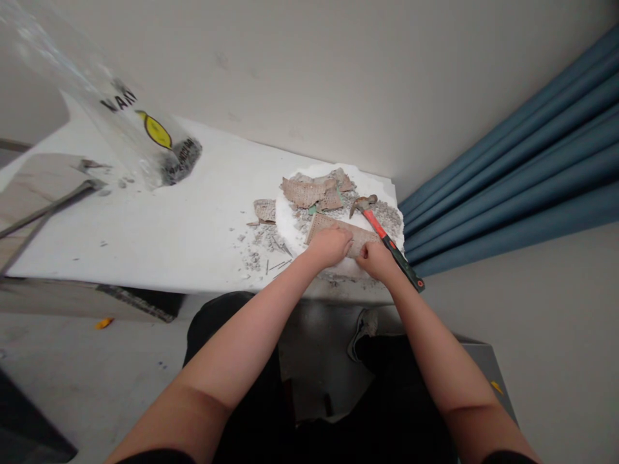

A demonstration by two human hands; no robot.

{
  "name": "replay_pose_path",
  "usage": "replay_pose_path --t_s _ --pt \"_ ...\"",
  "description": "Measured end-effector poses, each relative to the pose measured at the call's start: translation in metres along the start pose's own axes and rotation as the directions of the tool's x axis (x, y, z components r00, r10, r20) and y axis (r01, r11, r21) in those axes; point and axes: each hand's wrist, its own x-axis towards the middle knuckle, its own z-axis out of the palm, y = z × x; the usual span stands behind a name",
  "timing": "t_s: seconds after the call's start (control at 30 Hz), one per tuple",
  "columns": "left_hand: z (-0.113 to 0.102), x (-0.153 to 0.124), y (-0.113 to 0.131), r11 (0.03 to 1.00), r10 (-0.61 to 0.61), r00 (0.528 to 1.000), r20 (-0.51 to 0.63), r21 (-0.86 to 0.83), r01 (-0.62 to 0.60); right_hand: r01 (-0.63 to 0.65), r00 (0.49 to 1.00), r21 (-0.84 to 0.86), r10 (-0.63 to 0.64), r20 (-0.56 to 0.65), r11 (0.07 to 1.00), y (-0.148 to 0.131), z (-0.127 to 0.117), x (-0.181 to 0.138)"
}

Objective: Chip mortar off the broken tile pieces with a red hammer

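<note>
Both hands are on a flat, tan, perforated-looking strip [319, 223] that lies over a white rubble-strewn slab [285, 233]. My left hand [333, 245] is closed with its knuckles up on the strip's middle. At the strip's right end, my right hand [375, 259] pinches the near edge. Just beyond the right hand rests a claw hammer [376, 224] with a red and black handle, its head toward the back. Torn brownish pieces [309, 191] and grey crumbs are heaped behind the strip.
A clear plastic bag [145, 138] with a lemon print and dark grey contents stands at the back left. A dark metal bar [58, 203] leans over the left edge of the white table [193, 238]. Blue curtains [522, 154] hang close on the right.
</note>
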Motion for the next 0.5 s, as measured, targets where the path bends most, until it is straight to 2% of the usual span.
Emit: replay_pose_path --t_s 0.13,0.3,0.37,0.5 --pt "-0.002 0.000 0.001 1.000 -0.002 1.000 0.019 0.017 0.002 0.139 0.989 0.024 -0.140 0.045 0.990 0.008 -0.005 0.003" --pt "-0.002 -0.001 0.000 1.000 0.000 1.000 0.020 0.010 0.000 0.285 0.952 0.049 -0.289 0.101 0.957 0.015 -0.011 0.008" --pt "-0.001 0.000 0.000 1.000 0.004 1.000 0.010 0.008 -0.004 0.284 0.953 0.032 -0.285 0.103 0.958 0.015 -0.012 0.008" --pt "-0.002 0.001 0.000 1.000 -0.006 1.000 0.003 0.004 0.006 0.190 0.981 -0.029 -0.189 0.052 0.981 0.009 -0.009 -0.001"
